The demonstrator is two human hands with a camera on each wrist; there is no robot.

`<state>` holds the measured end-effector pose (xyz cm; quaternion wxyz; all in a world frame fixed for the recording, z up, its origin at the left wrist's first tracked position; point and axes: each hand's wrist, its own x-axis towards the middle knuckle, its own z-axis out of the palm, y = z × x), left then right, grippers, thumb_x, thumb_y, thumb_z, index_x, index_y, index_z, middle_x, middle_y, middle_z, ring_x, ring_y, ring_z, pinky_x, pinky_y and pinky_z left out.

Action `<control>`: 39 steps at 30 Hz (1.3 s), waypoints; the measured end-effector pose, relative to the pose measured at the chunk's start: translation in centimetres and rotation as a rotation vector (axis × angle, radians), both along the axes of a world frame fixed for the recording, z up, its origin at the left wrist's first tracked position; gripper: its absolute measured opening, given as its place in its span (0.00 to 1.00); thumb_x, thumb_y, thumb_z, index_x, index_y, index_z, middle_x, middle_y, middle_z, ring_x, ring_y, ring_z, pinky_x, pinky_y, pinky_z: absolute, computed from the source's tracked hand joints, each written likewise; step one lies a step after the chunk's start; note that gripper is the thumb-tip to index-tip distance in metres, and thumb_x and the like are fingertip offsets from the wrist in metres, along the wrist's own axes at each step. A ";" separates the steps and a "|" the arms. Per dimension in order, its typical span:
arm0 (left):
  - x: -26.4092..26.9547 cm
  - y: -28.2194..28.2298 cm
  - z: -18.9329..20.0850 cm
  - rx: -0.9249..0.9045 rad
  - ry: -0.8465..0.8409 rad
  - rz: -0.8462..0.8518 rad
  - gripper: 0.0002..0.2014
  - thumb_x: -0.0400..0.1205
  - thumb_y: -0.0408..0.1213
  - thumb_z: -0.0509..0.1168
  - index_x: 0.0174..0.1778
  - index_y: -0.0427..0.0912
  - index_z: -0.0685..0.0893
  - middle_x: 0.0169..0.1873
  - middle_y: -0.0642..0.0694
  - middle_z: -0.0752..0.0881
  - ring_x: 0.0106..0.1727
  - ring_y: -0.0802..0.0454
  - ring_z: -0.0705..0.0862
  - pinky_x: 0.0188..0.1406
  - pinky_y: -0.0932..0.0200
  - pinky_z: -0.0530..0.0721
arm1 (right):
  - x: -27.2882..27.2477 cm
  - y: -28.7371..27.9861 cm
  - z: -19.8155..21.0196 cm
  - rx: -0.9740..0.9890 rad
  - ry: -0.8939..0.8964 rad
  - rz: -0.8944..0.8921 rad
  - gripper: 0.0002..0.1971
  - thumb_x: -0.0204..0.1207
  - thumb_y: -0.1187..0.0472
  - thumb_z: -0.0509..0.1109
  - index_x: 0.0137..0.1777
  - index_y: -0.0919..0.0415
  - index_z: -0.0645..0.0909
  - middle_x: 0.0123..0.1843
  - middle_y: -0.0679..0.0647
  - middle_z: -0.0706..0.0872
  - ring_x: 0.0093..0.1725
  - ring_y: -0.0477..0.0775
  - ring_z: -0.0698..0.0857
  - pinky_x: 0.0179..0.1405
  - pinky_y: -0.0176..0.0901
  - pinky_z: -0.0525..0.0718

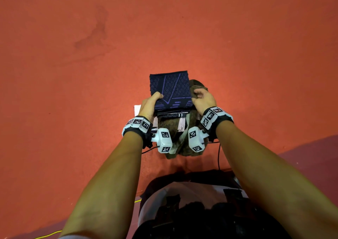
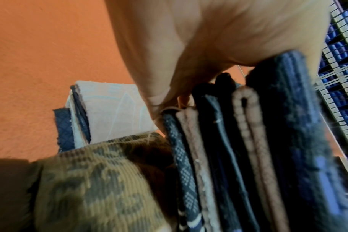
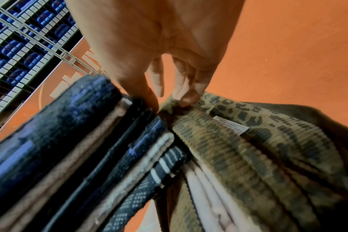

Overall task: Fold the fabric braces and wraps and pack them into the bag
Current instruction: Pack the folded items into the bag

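A stack of folded braces [image 1: 171, 90], dark blue with purple lines on top, is held above an olive-brown patterned bag [image 1: 184, 129] on the red floor. My left hand [image 1: 150, 102] grips the stack's left edge, thumb on top; the left wrist view shows several folded layers [image 2: 248, 141], dark and pale, edge-on. My right hand [image 1: 202, 97] pinches the bag's rim [image 3: 189, 102] just right of the stack [image 3: 69, 133]. Pale folded fabric [image 3: 207, 188] lies inside the bag. Another folded pile [image 2: 113, 114], pale on top, sits on the floor to the left, beside the bag [image 2: 101, 180].
The red floor [image 1: 91, 56] stretches wide around the bag. A wire fence with blue seats behind it [image 3: 20, 39] shows in the wrist views. A purple strip [image 1: 311, 156] borders the floor at the lower right. A yellow cable [image 1: 49, 235] lies near my legs.
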<state>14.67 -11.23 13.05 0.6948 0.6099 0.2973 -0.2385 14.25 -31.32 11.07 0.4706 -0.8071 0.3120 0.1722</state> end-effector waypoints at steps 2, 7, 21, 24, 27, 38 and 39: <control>0.0 0.2 -0.1 0.007 0.003 0.016 0.05 0.73 0.40 0.70 0.35 0.43 0.85 0.28 0.48 0.87 0.29 0.49 0.84 0.37 0.56 0.80 | -0.1 0.0 0.0 0.004 0.030 -0.024 0.22 0.72 0.57 0.79 0.67 0.52 0.83 0.68 0.55 0.83 0.65 0.59 0.83 0.69 0.53 0.81; -0.3 0.9 -0.4 0.022 0.016 0.043 0.08 0.66 0.44 0.71 0.34 0.43 0.85 0.30 0.47 0.87 0.31 0.46 0.84 0.40 0.51 0.80 | 0.3 0.9 -0.4 0.011 0.097 -0.019 0.25 0.66 0.55 0.81 0.64 0.49 0.80 0.68 0.56 0.81 0.62 0.60 0.83 0.67 0.53 0.83; -0.3 1.4 -0.8 0.056 0.006 0.042 0.12 0.69 0.43 0.72 0.41 0.39 0.86 0.30 0.46 0.88 0.32 0.47 0.86 0.43 0.48 0.82 | 0.0 1.2 -0.4 0.001 0.094 0.038 0.18 0.78 0.55 0.74 0.67 0.53 0.79 0.54 0.54 0.85 0.53 0.58 0.82 0.49 0.42 0.74; -0.3 1.4 -0.8 0.077 0.009 0.022 0.18 0.67 0.45 0.73 0.47 0.36 0.87 0.34 0.44 0.89 0.36 0.45 0.87 0.44 0.48 0.84 | 0.1 1.2 0.2 -0.018 0.069 -0.002 0.11 0.79 0.58 0.73 0.59 0.55 0.80 0.52 0.54 0.84 0.57 0.61 0.84 0.52 0.46 0.79; -0.1 0.9 -0.7 0.105 0.005 -0.007 0.20 0.70 0.46 0.73 0.51 0.34 0.86 0.35 0.44 0.90 0.35 0.46 0.88 0.39 0.55 0.84 | 0.4 0.6 1.3 -0.028 0.024 -0.071 0.07 0.79 0.59 0.71 0.55 0.54 0.81 0.58 0.56 0.86 0.61 0.62 0.84 0.62 0.52 0.83; 1.2 -5.5 0.1 0.216 -0.047 -0.293 0.05 0.79 0.40 0.73 0.44 0.46 0.83 0.39 0.48 0.90 0.44 0.46 0.90 0.42 0.59 0.87 | 0.8 -4.4 4.3 0.027 -0.135 -0.261 0.08 0.75 0.64 0.69 0.49 0.52 0.86 0.44 0.51 0.91 0.46 0.54 0.90 0.46 0.46 0.88; 1.2 -6.2 0.0 0.231 -0.052 -0.342 0.05 0.79 0.40 0.72 0.44 0.47 0.82 0.40 0.48 0.90 0.43 0.48 0.89 0.41 0.61 0.86 | 0.6 -4.8 4.2 0.023 -0.139 -0.279 0.09 0.76 0.64 0.68 0.52 0.54 0.86 0.45 0.51 0.90 0.45 0.53 0.89 0.43 0.42 0.87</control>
